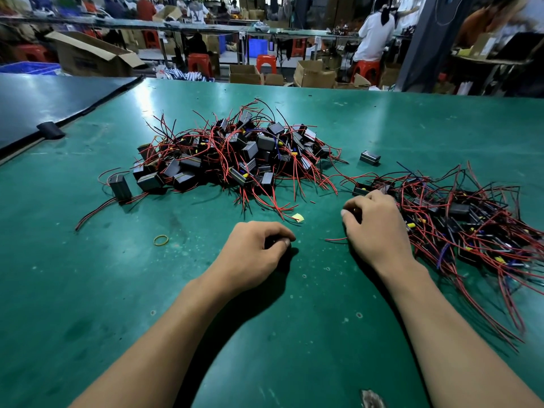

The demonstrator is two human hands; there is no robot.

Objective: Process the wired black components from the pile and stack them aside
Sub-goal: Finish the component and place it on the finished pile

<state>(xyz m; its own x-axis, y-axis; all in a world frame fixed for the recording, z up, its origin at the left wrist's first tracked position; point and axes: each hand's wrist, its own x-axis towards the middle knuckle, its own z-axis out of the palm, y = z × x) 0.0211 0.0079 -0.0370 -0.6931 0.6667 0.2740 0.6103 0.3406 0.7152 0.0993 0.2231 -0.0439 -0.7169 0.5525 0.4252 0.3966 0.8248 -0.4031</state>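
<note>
A big pile of wired black components, small black boxes with red and black leads, lies in the middle of the green table. A second, flatter heap of the same components spreads along the right side. My right hand sits at that heap's near-left edge, fingers curled over a black component, and a red wire sticks out from under the palm. My left hand rests on the bare mat in front of the big pile, fingers curled with thumb against forefinger. Nothing shows inside it except shadow.
One loose component lies between the heaps, another stands left of the big pile. A yellow rubber band and a yellow paper scrap lie on the mat. A dark board adjoins at far left. Workers, boxes and stools stand behind.
</note>
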